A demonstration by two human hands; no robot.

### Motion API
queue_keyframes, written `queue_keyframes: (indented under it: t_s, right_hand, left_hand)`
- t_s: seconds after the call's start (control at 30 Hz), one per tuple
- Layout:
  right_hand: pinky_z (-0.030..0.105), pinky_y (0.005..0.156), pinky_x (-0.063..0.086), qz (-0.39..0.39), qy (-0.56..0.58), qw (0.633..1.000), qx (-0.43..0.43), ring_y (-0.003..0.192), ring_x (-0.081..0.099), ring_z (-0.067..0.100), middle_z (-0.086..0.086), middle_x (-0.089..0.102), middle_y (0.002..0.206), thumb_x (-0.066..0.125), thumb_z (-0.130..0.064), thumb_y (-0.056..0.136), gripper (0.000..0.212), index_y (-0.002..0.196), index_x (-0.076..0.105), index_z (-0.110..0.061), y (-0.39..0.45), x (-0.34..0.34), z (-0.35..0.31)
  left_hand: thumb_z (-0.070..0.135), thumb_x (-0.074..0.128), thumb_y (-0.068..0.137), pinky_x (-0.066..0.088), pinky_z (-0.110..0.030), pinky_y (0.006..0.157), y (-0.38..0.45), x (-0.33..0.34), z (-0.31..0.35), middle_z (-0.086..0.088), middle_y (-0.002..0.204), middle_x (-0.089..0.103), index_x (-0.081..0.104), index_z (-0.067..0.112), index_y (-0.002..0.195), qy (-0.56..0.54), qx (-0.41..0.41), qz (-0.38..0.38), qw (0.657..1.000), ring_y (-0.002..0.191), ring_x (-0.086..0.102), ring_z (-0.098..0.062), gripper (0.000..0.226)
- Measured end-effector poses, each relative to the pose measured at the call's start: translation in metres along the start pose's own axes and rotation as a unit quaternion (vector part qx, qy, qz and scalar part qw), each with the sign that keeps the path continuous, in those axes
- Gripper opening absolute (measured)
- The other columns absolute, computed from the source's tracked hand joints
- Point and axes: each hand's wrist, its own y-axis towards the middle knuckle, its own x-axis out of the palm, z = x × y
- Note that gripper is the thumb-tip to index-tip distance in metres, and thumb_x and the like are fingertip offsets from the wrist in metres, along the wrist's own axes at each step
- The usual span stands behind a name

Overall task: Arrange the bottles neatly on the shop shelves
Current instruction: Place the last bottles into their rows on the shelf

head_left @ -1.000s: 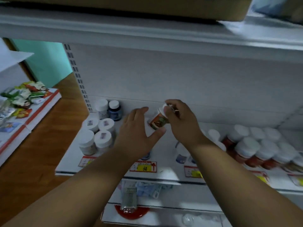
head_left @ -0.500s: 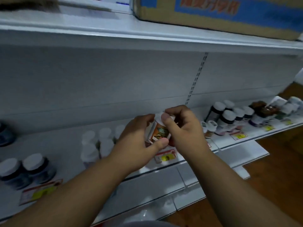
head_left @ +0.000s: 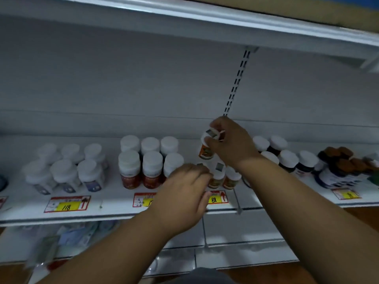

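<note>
My right hand (head_left: pixel 230 143) pinches a small white-capped bottle with an orange label (head_left: pixel 205 152) by its cap, tilted, above the shelf (head_left: pixel 114 210). Right below it stand matching small orange-labelled bottles (head_left: pixel 224 178) behind the price tag marked 88 (head_left: pixel 217 198). My left hand (head_left: pixel 184 189) reaches in low, fingers fairly straight, fingertips against the left side of that small group; they hide part of it. To the left stand two rows of red-brown bottles with white caps (head_left: pixel 143 167).
White bottles (head_left: pixel 65 173) fill the shelf's left part; dark bottles with white caps (head_left: pixel 287 158) and brown-capped ones (head_left: pixel 340 160) stand on the right. An upper shelf (head_left: pixel 205 21) hangs overhead. Lower shelves (head_left: pixel 235 230) jut out beneath my arms.
My left hand has let go of the orange-labelled bottle and dropped to the bottles on the shelf. My right hand has carried the bottle up and to the right. My view has swung along the shelf.
</note>
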Motion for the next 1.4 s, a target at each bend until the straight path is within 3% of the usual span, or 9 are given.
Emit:
queue_keyframes:
  t_s: [0.07, 0.17, 0.3, 0.57, 0.8, 0.97, 1.17, 1.3, 1.4]
  right_hand:
    - [0.021, 0.078, 0.035, -0.058, -0.018, 0.998, -0.034, 0.098, 0.053, 0.011, 0.000, 0.058, 0.116, 0.066, -0.030, 0.087, 0.035, 0.119, 0.056, -0.020, 0.010, 0.012, 0.013]
    - [0.018, 0.071, 0.029, -0.109, -0.045, 0.991, -0.066, 0.096, 0.051, 0.011, 0.001, 0.060, 0.112, 0.067, -0.027, 0.085, 0.033, 0.116, 0.059, -0.015, 0.019, 0.026, 0.028]
    - [0.020, 0.073, 0.032, -0.187, -0.062, 0.977, -0.078, 0.096, 0.053, 0.013, 0.002, 0.060, 0.108, 0.069, -0.026, 0.085, 0.030, 0.110, 0.062, -0.011, 0.024, 0.037, 0.043]
    - [0.032, 0.089, 0.045, -0.203, -0.032, 0.976, -0.075, 0.102, 0.057, 0.017, 0.004, 0.063, 0.109, 0.070, -0.026, 0.085, 0.028, 0.108, 0.064, -0.010, 0.024, 0.041, 0.042]
    - [0.025, 0.082, 0.041, -0.206, -0.056, 0.976, -0.038, 0.104, 0.055, 0.016, 0.003, 0.061, 0.117, 0.068, -0.031, 0.086, 0.033, 0.115, 0.061, -0.018, 0.024, 0.041, 0.040]
    - [0.022, 0.085, 0.036, -0.155, -0.067, 0.984, -0.050, 0.110, 0.052, 0.017, 0.006, 0.057, 0.124, 0.062, -0.031, 0.091, 0.039, 0.126, 0.055, -0.016, 0.013, 0.035, 0.019]
    - [0.027, 0.087, 0.045, 0.015, -0.013, 0.998, -0.059, 0.096, 0.053, 0.012, 0.001, 0.057, 0.106, 0.060, -0.024, 0.091, 0.023, 0.112, 0.062, -0.017, -0.005, 0.038, -0.063]
    - [0.018, 0.078, 0.039, 0.051, 0.021, 0.995, -0.078, 0.090, 0.052, 0.006, -0.007, 0.055, 0.099, 0.061, -0.025, 0.090, 0.019, 0.108, 0.062, -0.020, -0.026, 0.073, -0.149]
    - [0.023, 0.080, 0.045, 0.044, 0.073, 0.991, -0.099, 0.089, 0.056, 0.008, -0.008, 0.057, 0.097, 0.063, -0.024, 0.087, 0.019, 0.105, 0.064, -0.021, -0.039, 0.127, -0.221]
  left_hand:
    - [0.024, 0.053, 0.083, 0.046, -0.038, 0.084, 0.009, 0.009, 0.007, -0.006, 0.113, 0.059, 0.060, 0.012, 0.115, 0.050, -0.028, -0.024, 0.998, 0.100, 0.053, -0.025, 0.035]
    - [0.017, 0.055, 0.076, 0.045, -0.036, 0.080, 0.019, 0.022, 0.009, -0.008, 0.107, 0.057, 0.061, 0.011, 0.112, 0.097, -0.072, -0.062, 0.991, 0.094, 0.052, -0.027, 0.037]
    - [0.016, 0.061, 0.068, 0.046, -0.034, 0.074, 0.017, 0.032, 0.011, -0.007, 0.102, 0.059, 0.064, 0.011, 0.107, 0.111, -0.104, -0.082, 0.985, 0.089, 0.055, -0.026, 0.039]
    - [0.018, 0.065, 0.064, 0.048, -0.035, 0.080, 0.016, 0.030, 0.008, -0.008, 0.109, 0.061, 0.061, 0.010, 0.114, 0.106, -0.099, -0.092, 0.985, 0.094, 0.056, -0.026, 0.051]
    - [0.019, 0.060, 0.072, 0.048, -0.037, 0.083, 0.018, 0.026, 0.009, -0.009, 0.110, 0.060, 0.060, 0.009, 0.115, 0.102, -0.095, -0.087, 0.986, 0.096, 0.055, -0.028, 0.044]
    - [0.020, 0.058, 0.075, 0.048, -0.037, 0.085, 0.011, 0.001, 0.001, -0.008, 0.113, 0.059, 0.059, 0.011, 0.118, 0.077, -0.075, -0.054, 0.993, 0.100, 0.055, -0.026, 0.044]
    - [0.018, 0.053, 0.079, 0.048, -0.036, 0.080, -0.026, -0.060, -0.032, -0.007, 0.098, 0.062, 0.066, 0.012, 0.102, 0.010, -0.046, 0.047, 0.998, 0.091, 0.056, -0.026, 0.027]
    - [0.021, 0.052, 0.077, 0.049, -0.036, 0.079, -0.085, -0.114, -0.095, -0.006, 0.100, 0.063, 0.066, 0.013, 0.102, 0.025, -0.093, 0.077, 0.992, 0.091, 0.056, -0.026, 0.030]
    - [0.020, 0.057, 0.077, 0.047, -0.034, 0.081, -0.138, -0.160, -0.148, -0.007, 0.102, 0.064, 0.067, 0.013, 0.105, 0.057, -0.161, 0.101, 0.980, 0.093, 0.057, -0.028, 0.031]
